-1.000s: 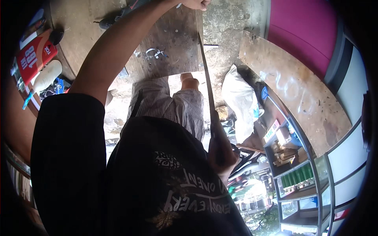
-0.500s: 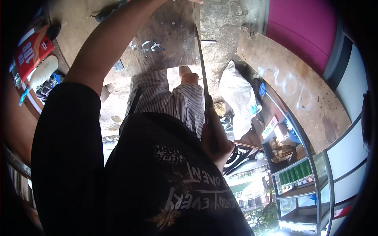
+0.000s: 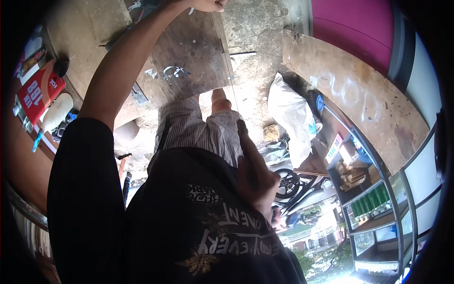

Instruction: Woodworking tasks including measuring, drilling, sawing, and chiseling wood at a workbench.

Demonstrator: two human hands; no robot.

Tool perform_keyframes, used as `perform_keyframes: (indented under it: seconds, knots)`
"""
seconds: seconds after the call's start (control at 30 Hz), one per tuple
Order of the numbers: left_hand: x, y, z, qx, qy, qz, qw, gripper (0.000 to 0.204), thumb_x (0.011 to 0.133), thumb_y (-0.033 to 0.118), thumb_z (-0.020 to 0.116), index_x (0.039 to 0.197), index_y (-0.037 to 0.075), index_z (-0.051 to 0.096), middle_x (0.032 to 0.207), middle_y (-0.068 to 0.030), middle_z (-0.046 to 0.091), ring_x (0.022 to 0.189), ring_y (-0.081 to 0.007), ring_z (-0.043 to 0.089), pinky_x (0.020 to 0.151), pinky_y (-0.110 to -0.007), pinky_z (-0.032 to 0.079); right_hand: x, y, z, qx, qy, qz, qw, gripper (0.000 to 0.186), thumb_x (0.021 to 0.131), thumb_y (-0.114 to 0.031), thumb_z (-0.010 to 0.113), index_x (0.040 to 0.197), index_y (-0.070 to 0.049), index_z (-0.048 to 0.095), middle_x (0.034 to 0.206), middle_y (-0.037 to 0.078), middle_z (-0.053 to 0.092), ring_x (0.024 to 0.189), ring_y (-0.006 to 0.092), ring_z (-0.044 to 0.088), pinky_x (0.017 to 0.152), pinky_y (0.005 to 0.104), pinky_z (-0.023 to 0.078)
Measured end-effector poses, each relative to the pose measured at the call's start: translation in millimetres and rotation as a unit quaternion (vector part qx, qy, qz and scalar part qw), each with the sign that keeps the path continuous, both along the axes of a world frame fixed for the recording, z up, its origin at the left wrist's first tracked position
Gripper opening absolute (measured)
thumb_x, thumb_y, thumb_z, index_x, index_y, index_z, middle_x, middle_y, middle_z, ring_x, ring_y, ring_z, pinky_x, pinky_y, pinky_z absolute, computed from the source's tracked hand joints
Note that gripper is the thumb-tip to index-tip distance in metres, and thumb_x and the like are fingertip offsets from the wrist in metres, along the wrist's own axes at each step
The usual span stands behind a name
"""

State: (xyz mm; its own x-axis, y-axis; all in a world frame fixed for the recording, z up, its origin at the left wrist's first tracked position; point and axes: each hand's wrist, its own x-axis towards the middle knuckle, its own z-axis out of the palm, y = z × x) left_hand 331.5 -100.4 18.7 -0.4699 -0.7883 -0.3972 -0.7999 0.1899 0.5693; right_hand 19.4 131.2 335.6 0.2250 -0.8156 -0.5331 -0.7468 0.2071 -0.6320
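Observation:
Under my left arm lies a brown wooden board [image 3: 198, 52], with white torn scraps stuck on its surface. Beyond its far right part, at the top edge of the picture, my left hand [image 3: 208, 4] has its fingers curled; what they hold, if anything, is cut off. Close to my body, over my right thigh, my right hand [image 3: 255, 177] is closed in shadow. From it a long thin strip [image 3: 232, 90], seen nearly edge-on as a fine line, runs up along the board's right edge. Its kind is not clear from here.
A white sack [image 3: 288, 113] stands on the right, beside a leaning wooden panel [image 3: 354, 90] and a glass-fronted cabinet [image 3: 373, 208]. A red package [image 3: 40, 92] is at far left. A small dark metal plate [image 3: 138, 93] sits at the board's left edge.
The view has shifted, so the board appears further left. My right hand has drawn back toward my body. The strip, broad and dark before, now shows as a thin line.

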Motion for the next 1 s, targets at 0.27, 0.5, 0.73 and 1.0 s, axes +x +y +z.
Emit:
perform_keyframes:
  seconds: [0.27, 0.5, 0.73, 1.0]
  knots:
    - [-33, -19, -10, -0.03, -0.124, -0.082, 0.988, 0.024, 0.089, 0.03, 0.068, 0.092, 0.006, 0.071, 0.088, -0.0137, 0.068, 0.084, -0.0313, 0.066, 0.075, -0.046, 0.05, 57, -93, -169, -0.113, -0.062, -0.008, 0.992, 0.038, 0.094, -0.005, 0.067, 0.132, -0.007, 0.07, 0.079, 0.015, 0.074, 0.06, 0.0071, 0.058, 0.055, 0.0278, 0.049]
    - [6, 0, -15, -0.016, 0.052, -0.003, 0.999, 0.019, 0.091, 0.027, 0.072, 0.092, 0.008, 0.07, 0.088, -0.0116, 0.066, 0.085, -0.0268, 0.064, 0.077, -0.044, 0.05, 7, -1, -22, -0.01, -0.03, -0.027, 0.999, 0.049, 0.091, 0.006, 0.065, 0.137, -0.009, 0.067, 0.108, 0.018, 0.077, 0.062, 0.0159, 0.074, 0.052, 0.0296, 0.052]
    - [-15, -13, -10, -0.072, 0.114, -0.042, 0.99, 0.022, 0.093, 0.027, 0.067, 0.093, 0.006, 0.067, 0.085, -0.0138, 0.064, 0.08, -0.0282, 0.061, 0.073, -0.046, 0.047, 25, -55, -122, -0.019, -0.079, -0.038, 0.996, 0.046, 0.092, 0.006, 0.061, 0.136, -0.008, 0.068, 0.111, 0.017, 0.077, 0.079, 0.007, 0.068, 0.064, 0.0266, 0.052]
    - [5, -10, -30, 0.016, 0.036, 0.0, 0.999, 0.021, 0.095, 0.027, 0.07, 0.092, 0.006, 0.067, 0.084, -0.0134, 0.065, 0.08, -0.0276, 0.063, 0.073, -0.044, 0.049, -12, 22, -48, -0.056, -0.045, -0.047, 0.996, 0.048, 0.092, 0.007, 0.063, 0.138, -0.008, 0.066, 0.102, 0.023, 0.076, 0.067, 0.0187, 0.075, 0.058, 0.0317, 0.056]
